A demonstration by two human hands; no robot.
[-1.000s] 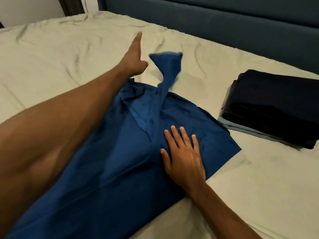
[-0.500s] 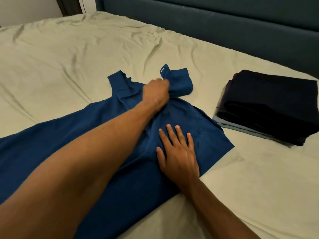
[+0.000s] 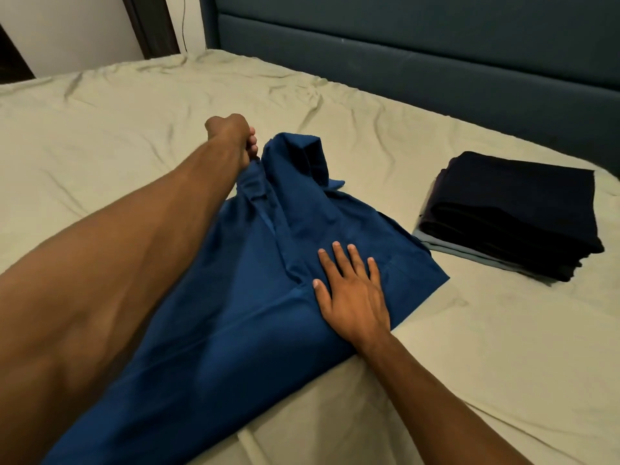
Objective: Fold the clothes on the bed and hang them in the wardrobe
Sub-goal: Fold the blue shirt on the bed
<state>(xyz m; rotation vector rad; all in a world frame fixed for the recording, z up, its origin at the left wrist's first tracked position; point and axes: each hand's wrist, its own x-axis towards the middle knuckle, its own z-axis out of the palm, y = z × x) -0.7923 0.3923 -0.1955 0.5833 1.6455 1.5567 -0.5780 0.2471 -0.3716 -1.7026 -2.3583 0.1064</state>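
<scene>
A blue shirt (image 3: 255, 297) lies spread on the bed, its collar end pointing away from me. My left hand (image 3: 233, 137) grips the shirt's far edge near the collar and lifts it, so the cloth bunches up in a raised fold (image 3: 295, 156). My right hand (image 3: 352, 293) lies flat on the shirt's right side with fingers spread, pressing it onto the mattress. My left forearm covers much of the shirt's left half.
A stack of folded dark clothes (image 3: 513, 209) with a grey-blue piece at the bottom sits on the bed to the right. The pale green sheet (image 3: 117, 146) is wrinkled. A dark blue padded headboard (image 3: 402, 55) runs along the far side.
My left hand has moved left and further away, pulling the collar end of the shirt up into a raised fold. My right hand stays pressed on the same spot.
</scene>
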